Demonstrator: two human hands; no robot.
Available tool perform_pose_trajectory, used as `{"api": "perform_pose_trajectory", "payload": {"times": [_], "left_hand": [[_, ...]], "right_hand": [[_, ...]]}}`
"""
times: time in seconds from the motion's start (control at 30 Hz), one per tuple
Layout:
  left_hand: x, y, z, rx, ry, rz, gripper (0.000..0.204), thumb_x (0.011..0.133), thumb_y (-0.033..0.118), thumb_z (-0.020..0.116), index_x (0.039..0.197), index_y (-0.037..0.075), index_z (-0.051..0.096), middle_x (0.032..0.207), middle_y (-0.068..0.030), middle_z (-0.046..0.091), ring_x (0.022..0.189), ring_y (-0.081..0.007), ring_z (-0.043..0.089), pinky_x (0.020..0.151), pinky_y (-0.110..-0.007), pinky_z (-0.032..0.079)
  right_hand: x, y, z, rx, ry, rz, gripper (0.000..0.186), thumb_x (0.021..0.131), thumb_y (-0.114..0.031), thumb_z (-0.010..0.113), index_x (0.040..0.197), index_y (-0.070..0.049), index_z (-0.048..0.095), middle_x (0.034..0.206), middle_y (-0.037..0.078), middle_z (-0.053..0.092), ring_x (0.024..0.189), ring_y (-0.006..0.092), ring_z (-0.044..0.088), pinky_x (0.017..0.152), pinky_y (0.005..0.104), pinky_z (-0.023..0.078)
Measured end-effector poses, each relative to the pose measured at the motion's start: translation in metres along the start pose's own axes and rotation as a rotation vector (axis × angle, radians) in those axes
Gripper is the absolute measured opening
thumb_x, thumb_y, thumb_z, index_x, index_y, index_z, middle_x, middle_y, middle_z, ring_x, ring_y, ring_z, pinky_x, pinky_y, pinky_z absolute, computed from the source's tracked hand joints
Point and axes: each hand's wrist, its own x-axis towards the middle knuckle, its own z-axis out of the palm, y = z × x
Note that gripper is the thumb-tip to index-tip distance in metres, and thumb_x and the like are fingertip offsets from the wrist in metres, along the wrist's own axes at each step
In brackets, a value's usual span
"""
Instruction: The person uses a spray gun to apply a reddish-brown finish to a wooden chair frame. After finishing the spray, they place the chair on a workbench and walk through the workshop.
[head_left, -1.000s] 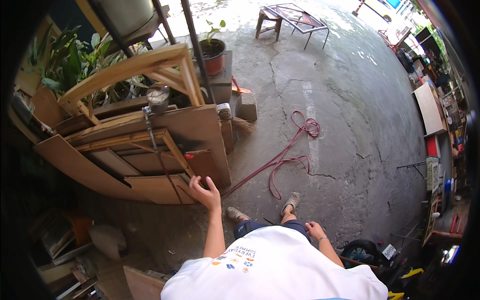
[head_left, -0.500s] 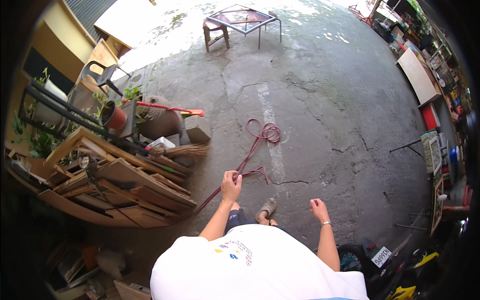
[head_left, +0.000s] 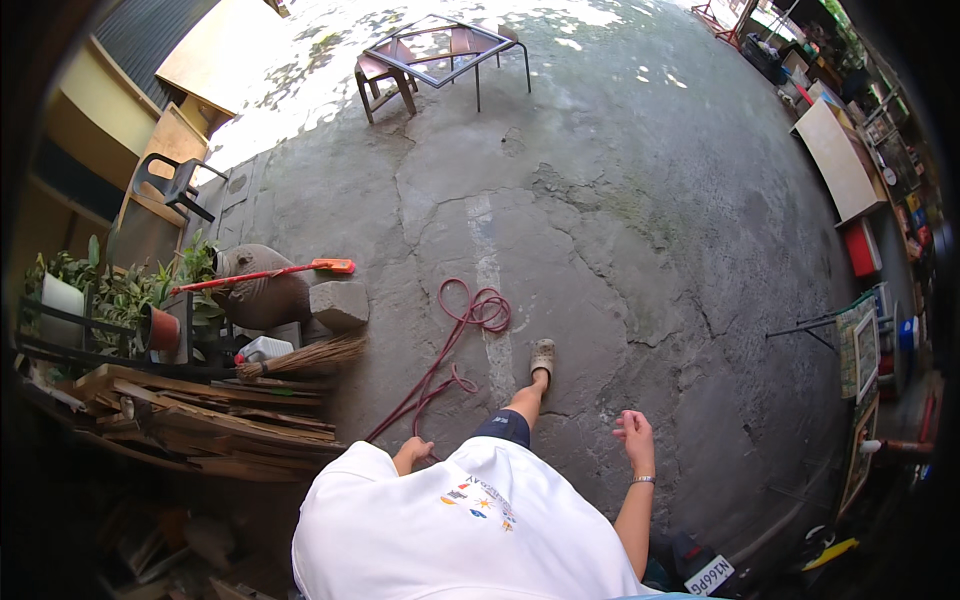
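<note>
My left hand (head_left: pixel 416 447) hangs low beside my shirt (head_left: pixel 450 530), partly hidden by it, so its fingers are unclear; in the picture it is nearest the red hose (head_left: pixel 475 310), which lies in loops on the concrete. My right hand (head_left: pixel 635 435) swings out at my side over bare concrete, fingers loosely bent and apart, holding nothing. One clog-shod foot (head_left: pixel 543 365) is stepped forward, right of the hose.
Stacked boards (head_left: pixel 200 420), potted plants (head_left: pixel 165 325), a broom (head_left: pixel 310 355), a concrete block (head_left: pixel 338 305) and a chair (head_left: pixel 175 180) line the left. A glass-topped frame on legs (head_left: pixel 435 55) stands ahead. Clutter (head_left: pixel 860 240) and a parked motorbike (head_left: pixel 710 560) are on the right.
My view has turned rightward and moved forward; the board stack slid lower left. My left hand has dropped from beside the boards to behind my shirt. My right hand moved outward, and a foot stepped forward.
</note>
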Motion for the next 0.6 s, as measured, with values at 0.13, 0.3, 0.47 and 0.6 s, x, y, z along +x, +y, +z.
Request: {"api": "perform_pose_trajectory", "payload": {"times": [0.13, 0.3, 0.47, 0.6], "left_hand": [[0.04, 0.148, -0.033, -0.204, -0.103, -0.008, 0.044, 0.089, 0.044, 0.06, 0.09, 0.0, 0.066, 0.078, -0.0125, 0.066, 0.068, -0.0218, 0.064, 0.062, -0.038, 0.051], [0.024, 0.386, -0.141, -0.611, 0.15, 0.452, 0.041, 0.093, 0.038, 0.057, 0.107, 0.0, 0.061, 0.09, -0.0121, 0.067, 0.079, -0.0179, 0.064, 0.073, -0.033, 0.05], [0.029, 0.523, -0.258, -0.768, 0.215, 0.661, 0.034, 0.095, 0.033, 0.057, 0.107, 0.002, 0.061, 0.09, -0.0079, 0.066, 0.077, -0.0151, 0.061, 0.072, -0.03, 0.05], [0.113, 0.544, -0.292, -0.878, 0.313, 0.439, 0.033, 0.094, 0.033, 0.058, 0.107, 0.002, 0.061, 0.087, -0.007, 0.065, 0.074, -0.0146, 0.062, 0.068, -0.03, 0.05]], "right_hand": [[0.087, 0.027, -0.049, -0.194, 0.009, 0.168, 0.031, 0.097, -0.033, 0.054, 0.106, -0.004, 0.06, 0.088, 0.007, 0.066, 0.065, 0.0133, 0.065, 0.055, 0.0252, 0.047], [0.186, -0.039, -0.074, -0.338, -0.138, 0.356, 0.033, 0.096, -0.033, 0.055, 0.102, 0.0, 0.06, 0.084, 0.01, 0.065, 0.06, 0.0166, 0.064, 0.053, 0.0276, 0.049], [0.309, -0.111, -0.074, -0.302, -0.149, 0.418, 0.035, 0.096, -0.033, 0.055, 0.102, 0.001, 0.058, 0.083, 0.011, 0.065, 0.058, 0.0184, 0.065, 0.051, 0.0286, 0.049], [0.437, -0.169, -0.06, -0.328, -0.232, 0.405, 0.035, 0.096, -0.035, 0.055, 0.102, 0.0, 0.058, 0.083, 0.011, 0.065, 0.057, 0.0188, 0.064, 0.046, 0.028, 0.047]]}}
